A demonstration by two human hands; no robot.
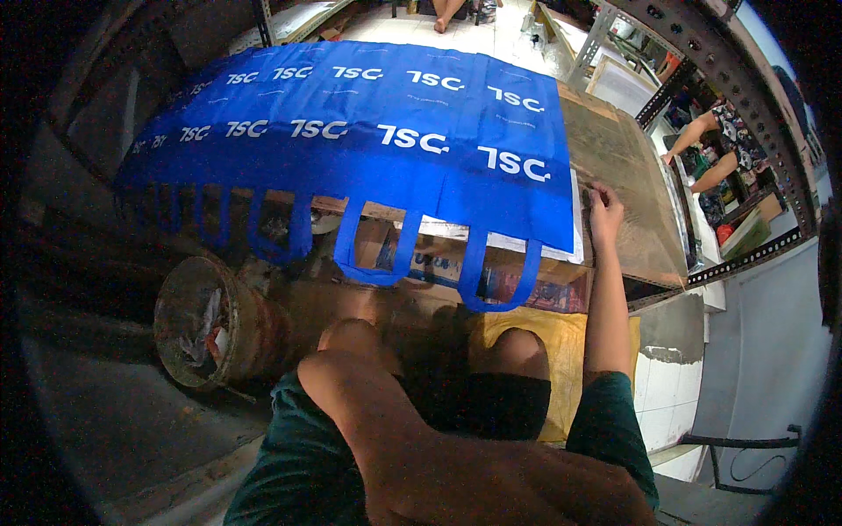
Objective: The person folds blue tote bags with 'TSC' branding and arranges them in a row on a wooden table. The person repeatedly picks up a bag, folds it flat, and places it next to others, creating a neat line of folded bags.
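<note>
A row of overlapping blue tote bags (368,123) with white lettering covers most of the wooden table (640,193). Their blue loop handles (377,278) hang over the near edge. White paper sheets (576,210) stick out from beneath the rightmost bag. Beside these sheets my right hand (607,215) rests on bare wood, fingers curled inward; whatever they pinch, if anything, is too small to make out. My left arm is bent, its elbow above my knee, and my left hand (517,482) lies close at the lower edge, its fingers hidden.
A dirty bucket (215,324) with scraps inside stands left of my knees. Below the table are boxes (421,259) and a yellow sack (570,377). Perforated metal shelf posts (754,259) flank the table. Another person's arms (702,149) reach in at the far right.
</note>
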